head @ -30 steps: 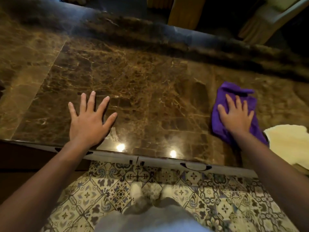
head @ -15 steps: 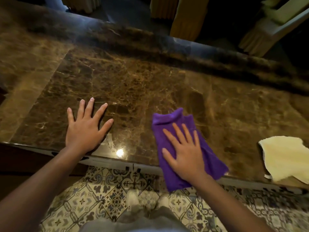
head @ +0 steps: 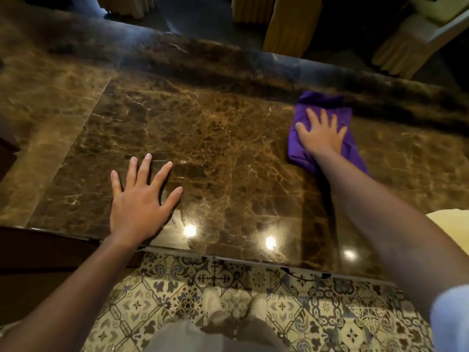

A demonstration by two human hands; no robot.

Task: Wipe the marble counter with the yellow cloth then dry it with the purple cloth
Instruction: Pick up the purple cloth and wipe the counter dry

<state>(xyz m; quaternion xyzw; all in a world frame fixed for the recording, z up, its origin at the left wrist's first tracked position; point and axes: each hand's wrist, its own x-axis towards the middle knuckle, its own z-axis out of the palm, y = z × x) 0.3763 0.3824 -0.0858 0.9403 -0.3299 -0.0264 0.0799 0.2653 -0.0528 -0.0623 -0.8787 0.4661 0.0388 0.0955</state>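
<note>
Nearest, below the counter edge, lies a patterned tile floor (head: 162,295), with two pale shoes (head: 236,303) and grey trousers (head: 215,336) at the bottom of the view. A white sleeve (head: 450,318) shows at the lower right.

The marble counter (head: 215,148) is dark brown with gold veins, and three bright light spots reflect near its front edge. The left hand (head: 140,201) rests flat on the marble close to that edge, fingers spread and straight, holding nothing. At the right edge of the view, near the front of the counter, a corner of the yellow cloth (head: 454,224) shows; the right forearm crosses in front of it and hides its left side, and the rest runs out of frame.

Farther back and to the right, the right hand (head: 321,134) presses flat on the purple cloth (head: 327,107), fingers straight and slightly apart, not curled round it. The cloth is bunched on the marble, just short of the raised dark ledge (head: 228,59) along the far side. The wrist and forearm cover its near part.

Beyond the ledge, a dark floor with draped chair covers (head: 291,24), yellowish and cream, some blurred.
</note>
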